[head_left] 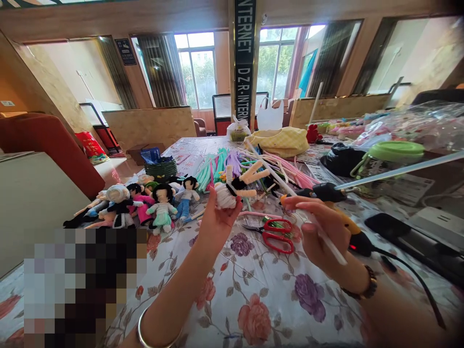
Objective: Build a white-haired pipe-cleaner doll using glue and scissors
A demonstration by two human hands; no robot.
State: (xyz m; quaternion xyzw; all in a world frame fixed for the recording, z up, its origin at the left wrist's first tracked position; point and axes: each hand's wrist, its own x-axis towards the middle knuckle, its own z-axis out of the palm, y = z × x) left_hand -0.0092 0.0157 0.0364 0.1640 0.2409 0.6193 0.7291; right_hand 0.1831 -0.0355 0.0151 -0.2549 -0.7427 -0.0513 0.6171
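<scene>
My left hand (221, 220) is closed on a small yarn-like fuzzy doll (225, 195), its white rounded head towards my fingers and its black body and cream limbs (253, 176) pointing up and right. My right hand (321, 232) has its fingers closed around a long, pale translucent rod (331, 249) that slants from upper left to lower right. Just behind that hand is a black and yellow glue gun (328, 192), a long clear glue stick (398, 170) jutting from its back and a red light on its handle. My right hand partly hides it. Red-handled scissors (277, 235) lie between my hands.
Several finished dolls (163, 205) lie at the left, before a dark green basket (161, 167). Bundles of coloured fuzzy stems (232, 162) spread behind. A yellow checked bag (277, 140), green-lidded jar (393, 162) and black stand (406, 241) are further out on the flowered tablecloth (253, 319).
</scene>
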